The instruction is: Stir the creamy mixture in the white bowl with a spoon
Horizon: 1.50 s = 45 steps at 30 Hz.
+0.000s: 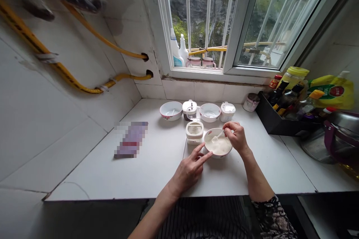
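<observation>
My right hand (235, 137) pinches the handle of a small white spoon (216, 139), and the spoon's head rests in a white bowl (209, 138). Pale, fine-grained white stuff (220, 146) lies in that bowl. Against the bowl's left and front side, my left hand (192, 164) lays its outstretched fingertips, the fingers apart. Just left of the bowl stands a square seasoning jar (194, 140) with pale contents. Behind are two more bowls, one at the left (171, 111) and one nearer the middle (209, 113), with two lidded jars, one dark-filled (190, 111) and one white (227, 112).
A blurred purplish packet (130, 140) lies on the white counter (157, 173) at left. At right, a black box (276, 122) holds several bottles beside a steel pot (319, 147). A small pot (251, 102) stands by the wall below the window (232, 26).
</observation>
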### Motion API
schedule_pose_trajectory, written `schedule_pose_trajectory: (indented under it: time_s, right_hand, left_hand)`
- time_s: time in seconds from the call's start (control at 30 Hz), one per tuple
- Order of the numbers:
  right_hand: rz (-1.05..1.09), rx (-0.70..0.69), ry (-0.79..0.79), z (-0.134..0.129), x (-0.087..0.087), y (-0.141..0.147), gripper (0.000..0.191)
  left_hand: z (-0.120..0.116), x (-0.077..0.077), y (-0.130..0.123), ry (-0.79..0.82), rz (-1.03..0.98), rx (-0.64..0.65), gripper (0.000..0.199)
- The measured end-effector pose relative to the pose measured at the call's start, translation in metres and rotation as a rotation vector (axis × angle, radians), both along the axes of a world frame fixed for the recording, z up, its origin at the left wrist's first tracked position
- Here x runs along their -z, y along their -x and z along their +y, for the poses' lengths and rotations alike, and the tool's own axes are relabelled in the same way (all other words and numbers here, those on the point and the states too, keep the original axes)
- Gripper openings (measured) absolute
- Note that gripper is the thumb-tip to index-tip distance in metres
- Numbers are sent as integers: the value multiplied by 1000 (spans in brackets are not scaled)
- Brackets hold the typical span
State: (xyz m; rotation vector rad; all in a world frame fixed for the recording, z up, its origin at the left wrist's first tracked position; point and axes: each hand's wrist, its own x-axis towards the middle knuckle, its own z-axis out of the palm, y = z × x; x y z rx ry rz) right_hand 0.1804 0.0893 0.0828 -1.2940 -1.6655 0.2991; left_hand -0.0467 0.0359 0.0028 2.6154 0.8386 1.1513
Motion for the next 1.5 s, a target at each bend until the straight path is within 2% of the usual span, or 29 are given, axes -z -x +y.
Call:
schedule_pose_trajectory:
  time_s: [0.2,0.33,0.47,0.7,0.97,1.13,1.3,1.5]
  right_hand:
    - [-84,-149,89,2,5,13,17]
    - [28,-203,175,-1,3,19,16]
    - [251,-145,292,-1,1,14,14]
    - [522,-81,359,4,-1,6,13]
    - [612,-49,395,8,0,2,12]
    - [662,-53,314,10,-2,12,11]
    - [517,-129,145,6,1,35,15]
    - [-140,-233,-219,-1,5,46,16]
  left_hand:
    - [0,-1,0,8,14,-4,72]
    - [0,0,0,13,3,2,71]
    - [0,-1,-1,6,0,7,71]
    - [0,-2,0,14,5,10,72]
    - [0,-1,0,-8,2,2,71]
    - [0,0,0,-10,-12,7,70]
    - [0,-1,-1,10,-5,-2,71]
    - [0,-1,-2,-6,-14,-6,67]
